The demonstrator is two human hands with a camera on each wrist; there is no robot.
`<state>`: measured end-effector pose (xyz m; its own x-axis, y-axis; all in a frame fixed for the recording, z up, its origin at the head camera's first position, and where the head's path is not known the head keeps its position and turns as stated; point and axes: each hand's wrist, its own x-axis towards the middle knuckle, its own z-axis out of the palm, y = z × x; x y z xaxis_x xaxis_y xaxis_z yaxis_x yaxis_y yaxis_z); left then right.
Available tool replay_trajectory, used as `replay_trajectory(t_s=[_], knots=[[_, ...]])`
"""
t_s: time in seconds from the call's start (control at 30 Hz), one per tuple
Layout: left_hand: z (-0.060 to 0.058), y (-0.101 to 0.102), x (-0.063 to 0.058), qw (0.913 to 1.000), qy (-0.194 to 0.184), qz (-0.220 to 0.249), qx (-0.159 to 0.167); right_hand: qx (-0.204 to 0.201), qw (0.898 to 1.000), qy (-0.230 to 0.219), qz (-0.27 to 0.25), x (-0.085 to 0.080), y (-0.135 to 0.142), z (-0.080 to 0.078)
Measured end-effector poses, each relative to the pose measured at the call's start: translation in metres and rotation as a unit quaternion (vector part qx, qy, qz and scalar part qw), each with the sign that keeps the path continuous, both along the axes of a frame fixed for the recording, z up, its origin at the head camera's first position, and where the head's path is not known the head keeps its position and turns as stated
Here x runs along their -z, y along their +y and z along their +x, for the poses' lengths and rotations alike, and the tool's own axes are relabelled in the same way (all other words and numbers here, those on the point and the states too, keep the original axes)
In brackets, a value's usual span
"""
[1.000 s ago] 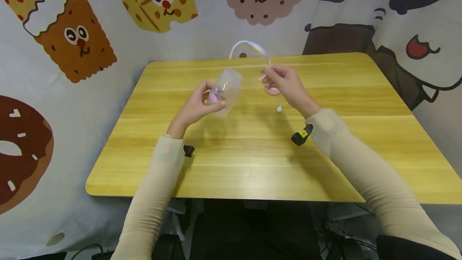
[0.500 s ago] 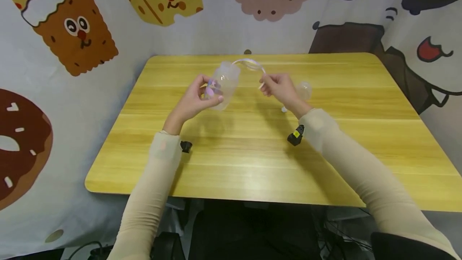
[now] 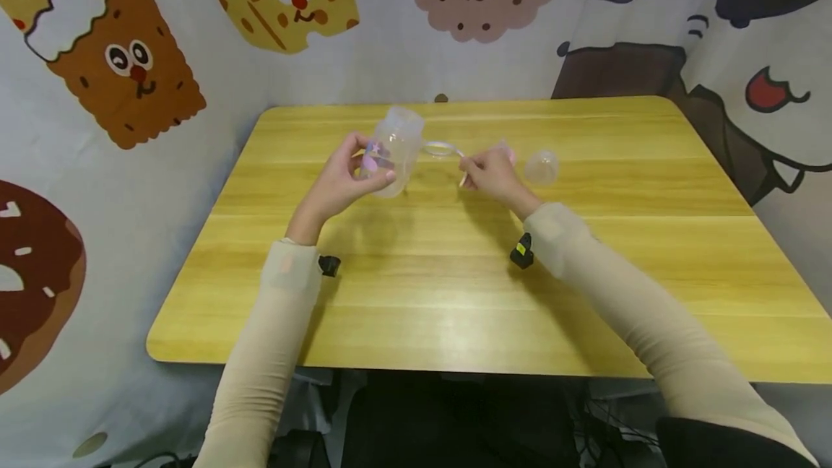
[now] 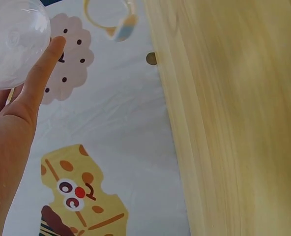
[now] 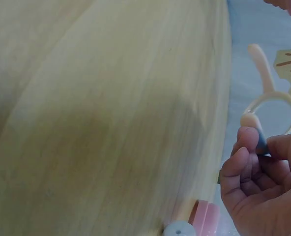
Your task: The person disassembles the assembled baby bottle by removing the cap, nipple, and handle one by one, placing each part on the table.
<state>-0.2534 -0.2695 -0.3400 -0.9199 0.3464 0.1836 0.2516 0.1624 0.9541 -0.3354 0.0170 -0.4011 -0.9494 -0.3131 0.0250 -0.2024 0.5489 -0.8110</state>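
Observation:
My left hand [image 3: 334, 183] grips a translucent plastic bottle [image 3: 404, 143] with a purple and pink print, tilted above the table. The bottle's round clear base faces the left wrist view, with a finger along its side. To the right, my right hand [image 3: 490, 178] pinches one end of a pale handle ring [image 5: 263, 73]. Its two curved arms, one with a blue part, stick out from the ring. The ring's far side is close to the bottle's neck in the head view. Behind my right hand a pink lid piece [image 3: 508, 154] is partly hidden.
A clear dome cover [image 3: 542, 167] lies on the wooden table [image 3: 455, 295], right of my right hand. Beside the pink piece sits a small white round part [image 5: 180, 229]. A cartoon-print cloth [image 3: 383, 27] hangs behind the table's far edge.
The handle ring has come down from its raised position and now lies level beside the bottle. My right hand has moved down and left, uncovering the clear dome.

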Motion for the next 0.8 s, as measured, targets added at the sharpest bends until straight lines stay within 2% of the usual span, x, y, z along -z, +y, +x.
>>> replay_trajectory(t_s=[0.23,0.8], knots=[[-0.004,0.000,0.002,0.9999,0.007,-0.005,-0.005,0.012,0.999,-0.034,0.027,0.009,0.002,-0.008],[-0.010,-0.005,0.009,0.9998,0.008,-0.007,-0.014,0.003,0.998,-0.047,0.043,0.015,0.000,-0.018]])
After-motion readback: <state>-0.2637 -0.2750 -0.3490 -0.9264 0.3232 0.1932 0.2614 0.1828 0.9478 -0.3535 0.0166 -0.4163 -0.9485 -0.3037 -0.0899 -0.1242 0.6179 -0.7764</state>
